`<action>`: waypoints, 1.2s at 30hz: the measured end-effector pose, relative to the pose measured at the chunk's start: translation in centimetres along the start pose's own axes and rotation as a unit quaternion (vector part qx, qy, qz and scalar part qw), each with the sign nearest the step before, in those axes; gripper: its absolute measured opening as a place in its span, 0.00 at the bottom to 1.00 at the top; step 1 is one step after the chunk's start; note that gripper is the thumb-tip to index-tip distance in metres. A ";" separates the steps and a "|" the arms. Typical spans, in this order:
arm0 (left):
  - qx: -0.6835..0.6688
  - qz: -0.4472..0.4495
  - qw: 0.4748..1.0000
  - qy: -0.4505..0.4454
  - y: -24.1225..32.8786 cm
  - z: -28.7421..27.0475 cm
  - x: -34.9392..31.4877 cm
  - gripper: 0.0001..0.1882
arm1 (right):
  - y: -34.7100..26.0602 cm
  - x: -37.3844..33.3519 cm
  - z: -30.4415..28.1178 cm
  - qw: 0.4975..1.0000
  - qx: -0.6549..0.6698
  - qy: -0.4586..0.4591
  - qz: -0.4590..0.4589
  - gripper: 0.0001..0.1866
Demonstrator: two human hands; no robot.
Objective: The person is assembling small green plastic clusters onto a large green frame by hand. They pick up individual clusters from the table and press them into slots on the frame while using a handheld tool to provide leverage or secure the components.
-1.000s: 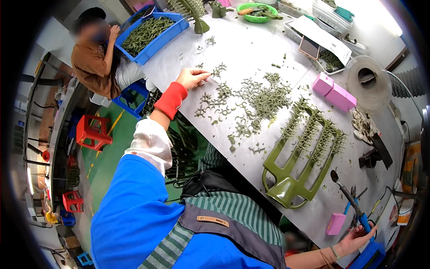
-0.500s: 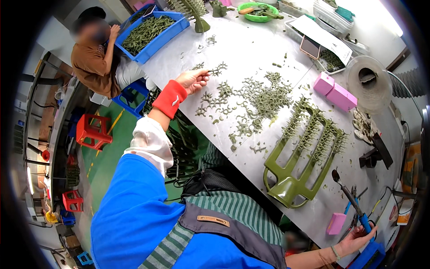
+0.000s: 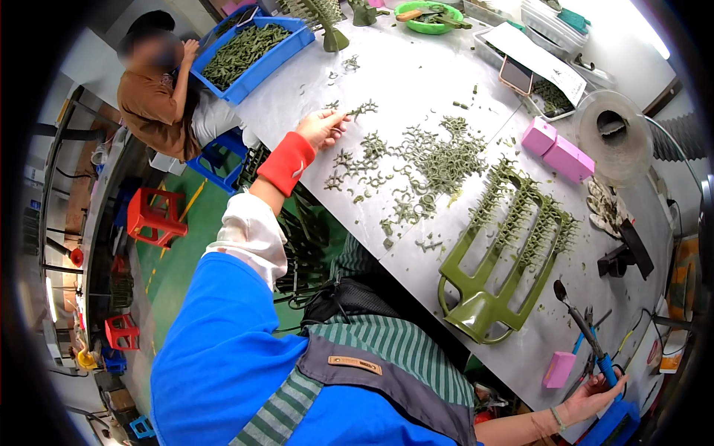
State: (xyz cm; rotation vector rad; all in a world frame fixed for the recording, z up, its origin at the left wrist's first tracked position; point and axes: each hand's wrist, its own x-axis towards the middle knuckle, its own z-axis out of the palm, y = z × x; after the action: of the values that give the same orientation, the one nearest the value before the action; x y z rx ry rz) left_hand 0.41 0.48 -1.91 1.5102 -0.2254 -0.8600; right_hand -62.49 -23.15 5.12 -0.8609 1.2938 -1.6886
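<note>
Pinching a small green sprig (image 3: pixel 364 109) by one end over the counter (image 3: pixel 416 74), the left hand (image 3: pixel 323 128) holds sensibly: it's likely light, brittle. The right hand (image 3: pixel 590 400) grips a blue-handled tool (image 3: pixel 587 334).

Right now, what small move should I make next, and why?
I'd probably lift the green piece slightly: your left hand seems to pinch its near end, loose bits lie close by, and your right hand holds the blue-handled tool well away.
</note>
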 end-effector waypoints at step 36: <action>-0.137 -0.062 0.986 -0.068 0.2 -0.1 -0.8 0.10 | 0.1 0.9 -0.8 1.000 0.020 0.001 0.005 0.14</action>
State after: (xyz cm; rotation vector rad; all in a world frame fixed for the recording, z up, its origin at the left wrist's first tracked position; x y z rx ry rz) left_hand -0.07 1.02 -1.43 1.2190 -0.1072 -1.0514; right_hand -63.52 -23.63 4.84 -0.8275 1.2591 -1.7039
